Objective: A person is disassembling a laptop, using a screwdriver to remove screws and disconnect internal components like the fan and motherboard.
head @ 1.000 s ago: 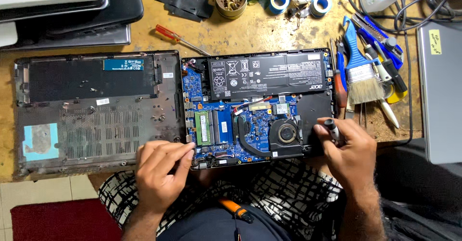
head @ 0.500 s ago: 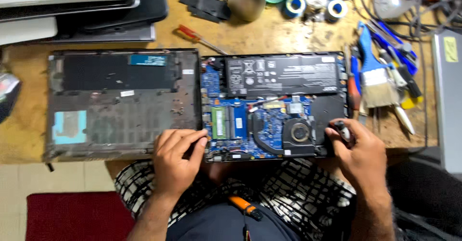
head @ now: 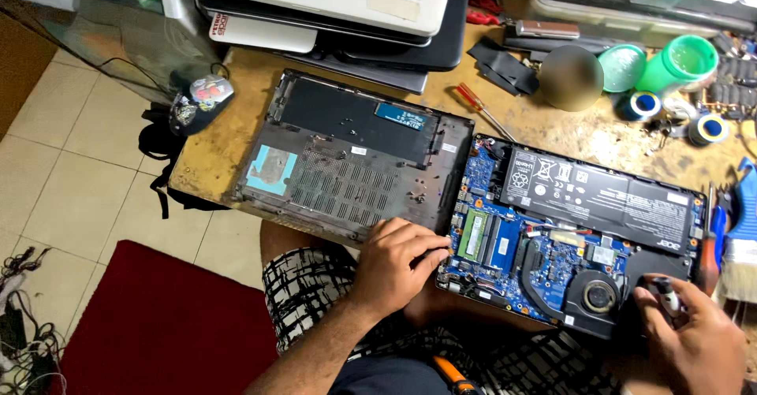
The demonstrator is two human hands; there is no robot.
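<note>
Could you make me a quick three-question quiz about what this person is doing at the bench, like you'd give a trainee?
1. True or false: the opened laptop has its black battery on the side away from the person.
2. Which hand holds the small tool in its grip: A) the left hand B) the right hand?
3. What lies flat on the bench just left of the laptop, inner side up?

Key
1. True.
2. B: the right hand holds a small dark-handled tool near the round fan; the left rests on the laptop's near left edge.
3. The removed bottom cover.
</note>
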